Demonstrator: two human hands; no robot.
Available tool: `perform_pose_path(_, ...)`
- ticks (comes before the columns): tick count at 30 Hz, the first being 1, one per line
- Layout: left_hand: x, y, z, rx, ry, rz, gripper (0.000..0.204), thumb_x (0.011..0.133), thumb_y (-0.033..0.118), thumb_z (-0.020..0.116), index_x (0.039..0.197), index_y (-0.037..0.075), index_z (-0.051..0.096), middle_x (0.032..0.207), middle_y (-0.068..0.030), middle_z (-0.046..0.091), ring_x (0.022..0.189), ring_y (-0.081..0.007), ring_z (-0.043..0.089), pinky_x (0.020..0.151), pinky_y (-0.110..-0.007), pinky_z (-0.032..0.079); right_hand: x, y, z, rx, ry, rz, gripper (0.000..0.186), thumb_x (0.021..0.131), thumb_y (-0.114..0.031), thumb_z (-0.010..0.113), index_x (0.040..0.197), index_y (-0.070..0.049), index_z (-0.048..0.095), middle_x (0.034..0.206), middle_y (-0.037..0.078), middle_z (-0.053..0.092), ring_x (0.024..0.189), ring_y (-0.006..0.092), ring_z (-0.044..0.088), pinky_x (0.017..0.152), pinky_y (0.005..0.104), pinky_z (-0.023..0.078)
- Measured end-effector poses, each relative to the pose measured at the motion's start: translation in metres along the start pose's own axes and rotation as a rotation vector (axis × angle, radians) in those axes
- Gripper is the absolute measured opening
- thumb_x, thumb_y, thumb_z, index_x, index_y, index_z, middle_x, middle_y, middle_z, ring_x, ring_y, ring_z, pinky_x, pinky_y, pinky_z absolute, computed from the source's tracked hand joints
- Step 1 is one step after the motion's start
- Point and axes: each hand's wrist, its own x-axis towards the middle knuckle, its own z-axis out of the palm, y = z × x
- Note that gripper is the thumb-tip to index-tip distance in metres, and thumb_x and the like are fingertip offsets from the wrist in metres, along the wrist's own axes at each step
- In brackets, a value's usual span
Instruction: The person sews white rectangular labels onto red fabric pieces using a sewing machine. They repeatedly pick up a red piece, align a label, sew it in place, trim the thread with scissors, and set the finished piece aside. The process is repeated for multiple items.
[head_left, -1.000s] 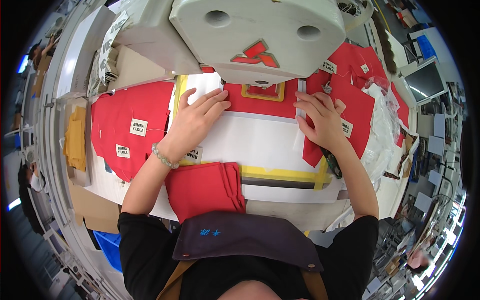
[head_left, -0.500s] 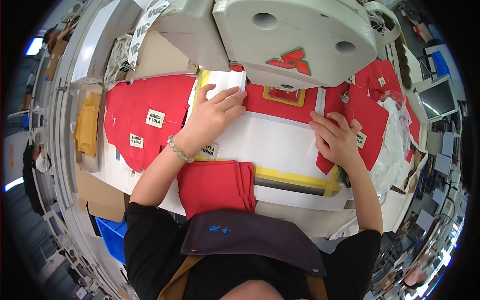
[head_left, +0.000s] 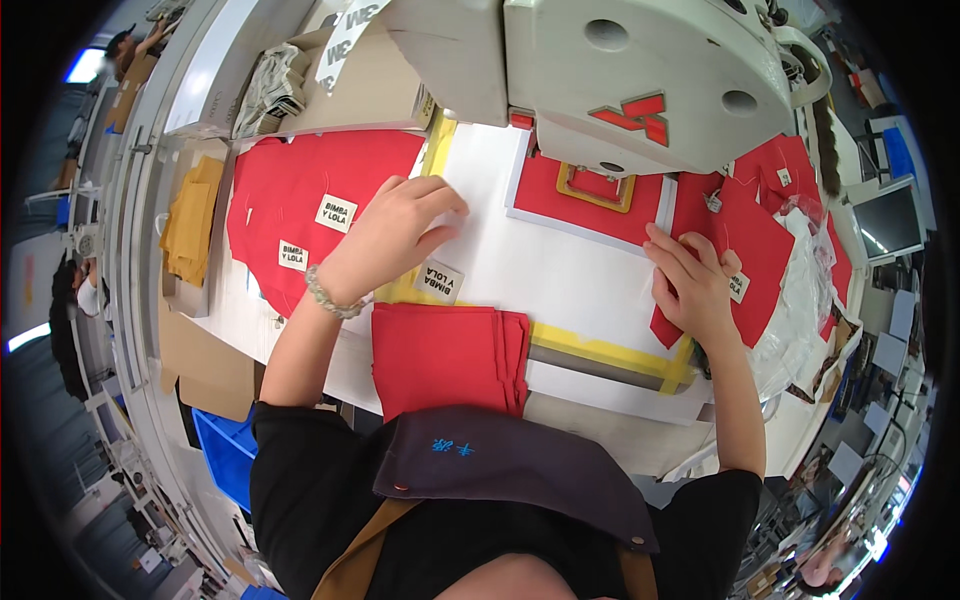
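Observation:
A red fabric panel [head_left: 540,185] lies under the sewing machine head [head_left: 660,70], inside a pale template frame [head_left: 580,228]. A gold-edged clamp plate [head_left: 620,203] presses on it. Over the white work plate [head_left: 480,235], clear of the frame, hovers my left hand [head_left: 400,232]; its fingers are loosely bent, thumb apart, with nothing visible in them. My right hand [head_left: 695,283] is open beside the frame's right end, fingertips at its edge strip. Close below my left hand lies a white label [head_left: 439,281] with dark lettering. Nearer me sits a stack of red fabric pieces [head_left: 445,355].
Red pieces [head_left: 385,155] with white tags spread at the left; more red fabric [head_left: 755,240] and clear plastic wrap [head_left: 790,320] lie at the right. A cardboard box [head_left: 375,85] stands back left, yellow envelopes [head_left: 192,215] in a tray beside it. Yellow tape [head_left: 600,352] borders the plate.
My left hand has come away from the frame's left end, leftward, its fingers curling in. My right hand stays by the frame's right end. The whole view has shifted slightly.

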Motion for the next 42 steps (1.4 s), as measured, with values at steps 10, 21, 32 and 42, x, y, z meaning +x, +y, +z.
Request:
perform_pose_path(10, -0.037, 0.005, 0.008, -0.155, -0.118, -0.046, 0.024, 0.071, 0.000, 0.075, 0.089, 0.003, 0.059, 0.085, -0.0095, 0.060, 0.080, -0.0268, 0.062, 0.072, -0.034, 0.051, 0.016, -0.012, -0.009, -0.067, -0.008, -0.010, 0.018, 0.074, -0.018, 0.072, 0.091, -0.014, 0.067, 0.108, -0.006, 0.068, 0.097, 0.0129, 0.057, 0.081, 0.0360, 0.030)
perform_pose_path(21, 0.006, 0.063, 0.068, -1.549, 0.270, -0.351, 0.009, 0.085, 0.002, 0.073, 0.085, 0.002, 0.064, 0.083, -0.0003, 0.068, 0.083, -0.0045, 0.063, 0.070, -0.020, 0.048, 0.043, -0.099, -0.018, 1.260, -0.014, 0.562, 0.026, 0.084, -0.012, 0.074, 0.105, -0.003, 0.063, 0.093, 0.003, 0.067, 0.088, 0.0126, 0.060, 0.080, 0.0307, 0.045)
perform_pose_path(32, 0.028, 0.056, 0.058, -1.224, 0.176, -0.235, 0.027, 0.087, -0.003, 0.068, 0.109, 0.002, 0.052, 0.085, -0.0021, 0.061, 0.083, -0.0071, 0.062, 0.074, -0.022, 0.050, 0.063, -0.063, -0.005, 1.448, -0.233, 0.758, 0.014, 0.089, -0.005, 0.067, 0.099, 0.003, 0.061, 0.079, 0.003, 0.064, 0.066, 0.0065, 0.060, 0.058, 0.0208, 0.045)
perform_pose_path(42, 0.057, 0.048, 0.055, -0.279, 0.180, 0.127, 0.051, 0.079, 0.014, 0.073, 0.127, 0.003, 0.058, 0.126, -0.0077, 0.056, 0.108, -0.0226, 0.051, 0.092, -0.039, 0.039, 0.088, -0.017, 0.012, 1.156, -0.253, 0.698, 0.015, 0.090, -0.008, 0.063, 0.098, 0.003, 0.066, 0.075, 0.005, 0.065, 0.061, 0.0085, 0.060, 0.057, 0.0222, 0.047)
